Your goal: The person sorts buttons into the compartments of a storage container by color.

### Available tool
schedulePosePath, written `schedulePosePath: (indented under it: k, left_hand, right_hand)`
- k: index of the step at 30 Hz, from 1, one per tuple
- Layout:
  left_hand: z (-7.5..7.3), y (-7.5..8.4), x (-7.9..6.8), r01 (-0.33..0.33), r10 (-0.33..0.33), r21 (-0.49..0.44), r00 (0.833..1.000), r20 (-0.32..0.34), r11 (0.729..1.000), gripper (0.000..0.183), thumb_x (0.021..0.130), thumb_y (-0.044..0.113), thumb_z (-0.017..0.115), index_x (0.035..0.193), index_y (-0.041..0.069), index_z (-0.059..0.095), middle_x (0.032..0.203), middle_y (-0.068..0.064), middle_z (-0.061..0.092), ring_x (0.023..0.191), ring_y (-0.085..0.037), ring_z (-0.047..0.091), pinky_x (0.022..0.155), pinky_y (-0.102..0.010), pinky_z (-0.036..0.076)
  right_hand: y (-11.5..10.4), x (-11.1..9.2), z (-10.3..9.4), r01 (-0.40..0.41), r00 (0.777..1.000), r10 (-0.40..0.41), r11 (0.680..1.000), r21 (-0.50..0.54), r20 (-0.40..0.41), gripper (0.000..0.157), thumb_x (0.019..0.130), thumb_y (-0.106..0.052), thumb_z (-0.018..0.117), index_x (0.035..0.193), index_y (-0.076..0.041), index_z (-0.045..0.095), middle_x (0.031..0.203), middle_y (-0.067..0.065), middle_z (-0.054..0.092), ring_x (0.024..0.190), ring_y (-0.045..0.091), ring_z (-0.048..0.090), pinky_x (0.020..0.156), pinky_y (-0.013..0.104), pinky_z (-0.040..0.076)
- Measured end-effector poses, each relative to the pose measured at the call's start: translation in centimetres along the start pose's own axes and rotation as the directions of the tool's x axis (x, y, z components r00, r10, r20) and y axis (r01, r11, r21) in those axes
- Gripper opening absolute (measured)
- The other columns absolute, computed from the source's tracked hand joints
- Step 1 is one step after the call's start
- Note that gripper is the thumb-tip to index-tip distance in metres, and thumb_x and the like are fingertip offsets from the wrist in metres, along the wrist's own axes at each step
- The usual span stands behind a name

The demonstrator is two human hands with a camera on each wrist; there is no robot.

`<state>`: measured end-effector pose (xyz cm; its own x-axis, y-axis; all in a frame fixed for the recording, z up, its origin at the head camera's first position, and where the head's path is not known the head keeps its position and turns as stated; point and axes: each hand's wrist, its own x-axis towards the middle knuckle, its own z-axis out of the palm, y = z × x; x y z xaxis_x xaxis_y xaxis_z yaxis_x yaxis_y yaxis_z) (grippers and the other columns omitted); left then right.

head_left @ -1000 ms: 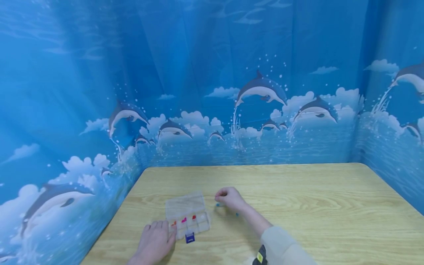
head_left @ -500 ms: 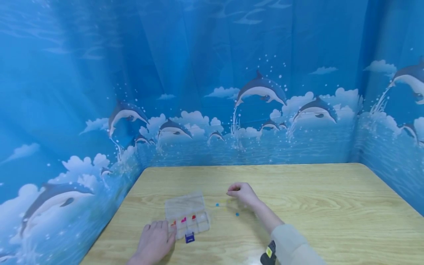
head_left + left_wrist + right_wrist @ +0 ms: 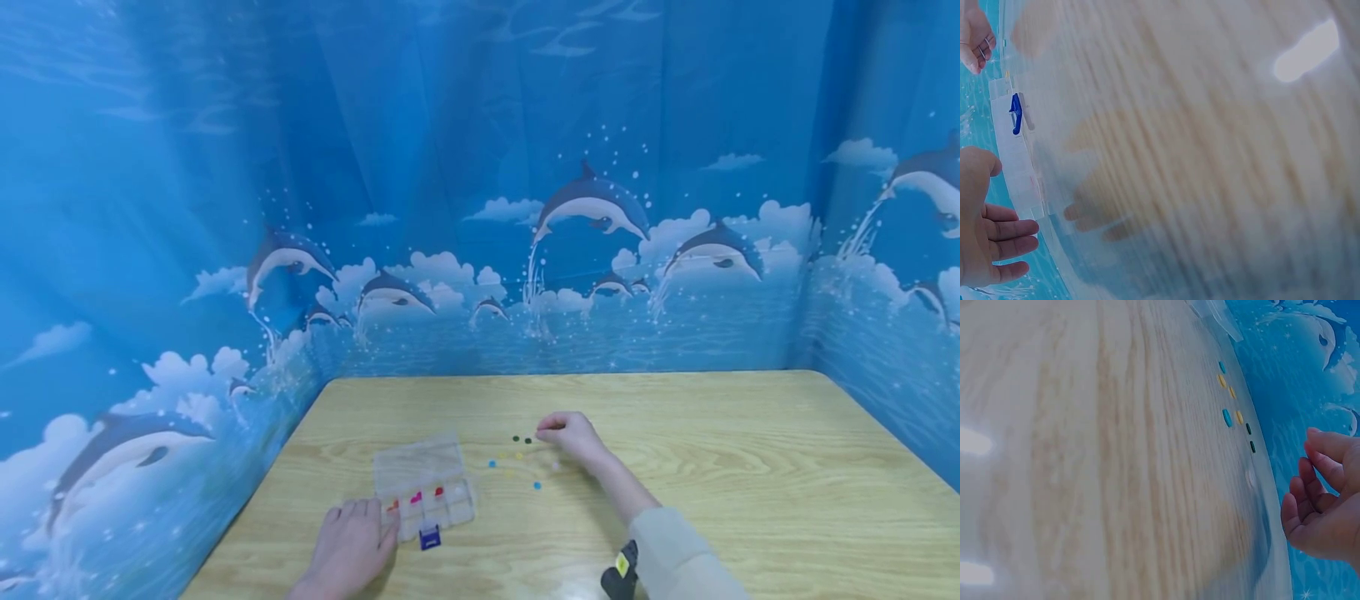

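Observation:
A clear plastic organizer case [image 3: 417, 467] lies with its lid folded back and a dark blue latch [image 3: 430, 538] at the front. Orange, pink and red pieces [image 3: 438, 492] sit in its back compartments. My left hand [image 3: 350, 546] rests at the case's left end, fingers extended. To the right lie small flat round pieces: blue [image 3: 1227, 417], yellow [image 3: 1239, 417] and dark green [image 3: 1252, 447], with a pale pink one [image 3: 556, 467] near the right hand. My right hand [image 3: 573, 435] hovers just right of the green pieces, thumb and index fingertips close together, nothing visible between them.
The wood-grain table [image 3: 712, 467] extends to the right and behind the pieces. A blue dolphin-print curtain [image 3: 480, 208] stands along its back and sides. A black device with a yellow mark [image 3: 621, 568] sits by the right sleeve [image 3: 678, 554].
My right hand has moved right, away from the case, uncovering the yellow, green and pale pink pieces. The left hand and the case have stayed in place.

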<state>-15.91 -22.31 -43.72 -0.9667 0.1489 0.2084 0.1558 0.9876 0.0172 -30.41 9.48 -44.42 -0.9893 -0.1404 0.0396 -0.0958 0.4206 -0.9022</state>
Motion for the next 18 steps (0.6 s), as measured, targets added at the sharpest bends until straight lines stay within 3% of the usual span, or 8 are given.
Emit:
schedulePosePath:
  k: [8,18]
  left_hand:
    - [-0.1,0.1,0.1,0.004,-0.004,0.000,1.000,0.008,1.000,0.032,0.088,0.033,0.058,0.092,0.001,0.057,0.086,-0.012,0.058,0.085,-0.029,0.055,0.076,-0.048,0.041]
    - [-0.1,0.0,0.0,0.006,-0.006,-0.003,1.000,0.015,1.000,0.030,0.088,0.032,0.058,0.090,0.002,0.056,0.084,-0.011,0.057,0.083,-0.028,0.054,0.075,-0.047,0.041]
  right_hand:
    - [0.4,-0.3,-1.3,0.004,1.000,-0.003,0.999,-0.041,0.025,0.013,0.082,-0.007,0.066,0.092,0.001,0.066,0.087,0.004,0.065,0.085,0.020,0.058,0.080,0.039,0.046]
    - [1.3,-1.1,-2.1,0.017,0.996,-0.007,0.993,-0.114,0.087,0.012,0.080,-0.008,0.069,0.090,0.000,0.067,0.088,0.004,0.065,0.089,0.023,0.057,0.085,0.046,0.043]
